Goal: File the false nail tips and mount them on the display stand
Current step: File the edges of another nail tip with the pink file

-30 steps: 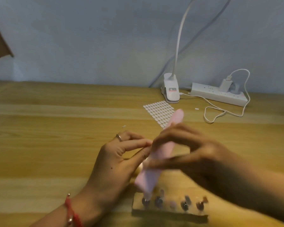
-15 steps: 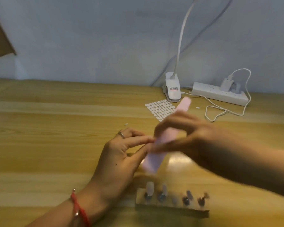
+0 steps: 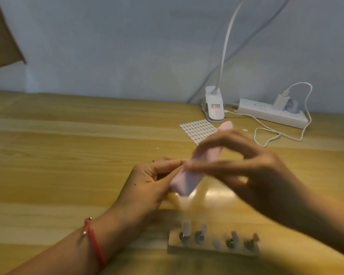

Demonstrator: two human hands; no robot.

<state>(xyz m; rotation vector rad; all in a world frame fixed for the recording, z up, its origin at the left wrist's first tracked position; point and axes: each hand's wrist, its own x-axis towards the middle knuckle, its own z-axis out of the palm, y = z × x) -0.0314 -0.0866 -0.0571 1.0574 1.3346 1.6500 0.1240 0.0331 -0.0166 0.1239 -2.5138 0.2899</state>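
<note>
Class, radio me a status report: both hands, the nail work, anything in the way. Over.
Right hand grips pink nail file. Left hand pinches at its edge, nail tip hidden. Display stand near, tips mounted, blurred. Nothing blocking.

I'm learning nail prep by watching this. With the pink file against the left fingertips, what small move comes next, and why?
Probably one short stroke of the pink file across the left hand's pinch. The right hand holds the file slanted against those pinched fingertips, where the nail tip would sit, though it is hidden. Mounting on the display stand looks premature.
</note>
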